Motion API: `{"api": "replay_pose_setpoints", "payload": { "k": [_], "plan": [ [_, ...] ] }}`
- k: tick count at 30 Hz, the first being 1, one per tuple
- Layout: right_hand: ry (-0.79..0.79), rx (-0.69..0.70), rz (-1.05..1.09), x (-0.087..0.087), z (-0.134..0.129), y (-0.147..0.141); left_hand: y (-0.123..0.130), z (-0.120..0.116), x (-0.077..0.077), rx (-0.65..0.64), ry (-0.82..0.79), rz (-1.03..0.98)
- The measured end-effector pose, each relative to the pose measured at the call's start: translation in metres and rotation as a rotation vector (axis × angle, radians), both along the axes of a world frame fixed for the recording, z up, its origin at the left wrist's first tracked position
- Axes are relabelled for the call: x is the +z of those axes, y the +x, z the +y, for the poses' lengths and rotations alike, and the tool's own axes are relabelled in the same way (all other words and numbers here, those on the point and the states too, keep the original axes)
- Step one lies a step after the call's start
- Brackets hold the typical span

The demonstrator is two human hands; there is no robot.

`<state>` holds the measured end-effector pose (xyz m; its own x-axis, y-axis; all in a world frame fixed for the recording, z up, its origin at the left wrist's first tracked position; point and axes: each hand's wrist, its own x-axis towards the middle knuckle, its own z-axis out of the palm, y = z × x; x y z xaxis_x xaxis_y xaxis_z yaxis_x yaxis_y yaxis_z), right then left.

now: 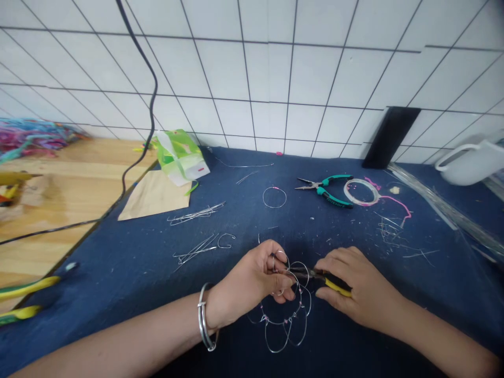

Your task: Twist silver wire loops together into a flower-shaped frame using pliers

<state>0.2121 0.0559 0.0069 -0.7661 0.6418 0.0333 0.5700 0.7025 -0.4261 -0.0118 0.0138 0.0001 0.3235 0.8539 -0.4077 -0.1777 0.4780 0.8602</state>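
Note:
My left hand [255, 278], with a silver bangle [202, 317] at the wrist, pinches a wire ring [285, 322] near its upper side. Thin wire loops and small pink beads are spaced around the ring, and several loops hang below my fingers. My right hand [356, 286] is wrapped round yellow-and-black pliers [336, 286]. The pliers' jaws point left and meet the wire beside my left fingertips. Exactly which wire lies between the jaws cannot be made out.
Teal pliers [331, 191] lie beyond my hands, beside a white ring-shaped spool [348, 191]. Wire pieces [200, 212] lie left, more [389, 231] right. A small wire circle [274, 206] lies ahead. A white pitcher [470, 164] stands far right; yellow-green handles [29, 287] lie left.

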Motion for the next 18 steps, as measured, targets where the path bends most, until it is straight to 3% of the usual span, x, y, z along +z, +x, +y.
{"api": "replay_pose_setpoints", "payload": {
  "k": [18],
  "plan": [
    [-0.11, 0.111, 0.012, 0.0021, 0.0045, 0.0033, -0.004, 0.0016, 0.0026, -0.196, -0.041, -0.02]
  ]
}}
